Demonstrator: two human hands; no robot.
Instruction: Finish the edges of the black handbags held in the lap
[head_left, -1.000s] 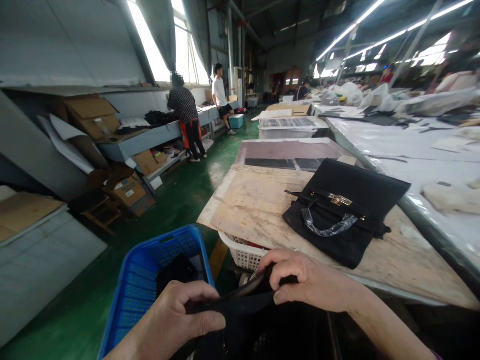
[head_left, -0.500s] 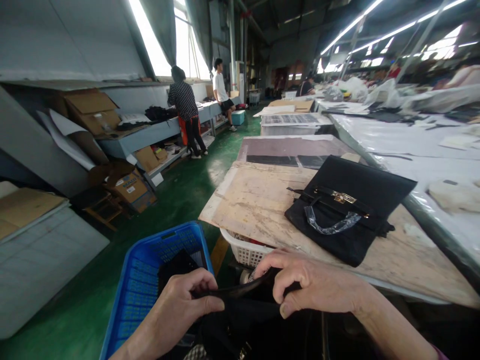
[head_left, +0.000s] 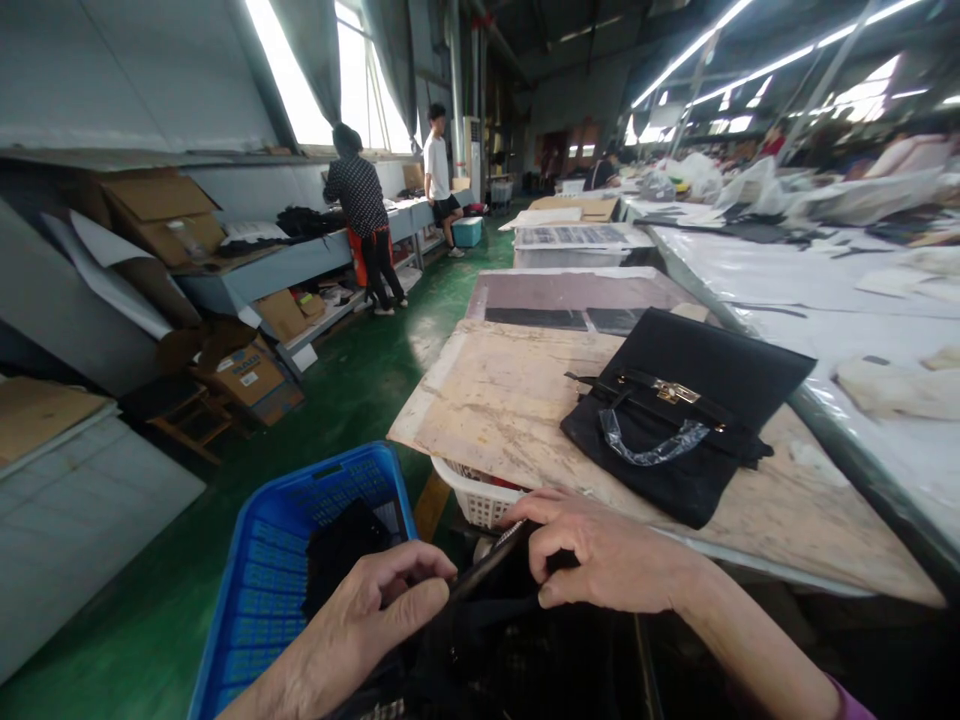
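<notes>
My left hand (head_left: 379, 615) pinches the edge of a black bag (head_left: 517, 650) low in the view, thumb on the near side. My right hand (head_left: 600, 555) has its fingers curled over the same edge farther right, thumb bent beneath. Between the hands the dark edge strip slopes up to the right. The rest of this bag fades into deep shadow, so its shape is unclear. Ahead of my right hand lies a finished-looking black handbag (head_left: 675, 430), with a gold clasp and a plastic-wrapped handle.
The handbag rests on a worn wooden board (head_left: 480, 400). A white basket (head_left: 480, 500) sits beneath the board's near edge. Left of my hands, a blue plastic crate (head_left: 251, 580) holds black pieces. Two people stand by the left workbench (head_left: 255, 275). A white-covered table (head_left: 780, 290) runs along the right.
My hands have come a little closer together, and the edge between them is now more steeply tilted. The whole view has shifted slightly, moving the surroundings left.
</notes>
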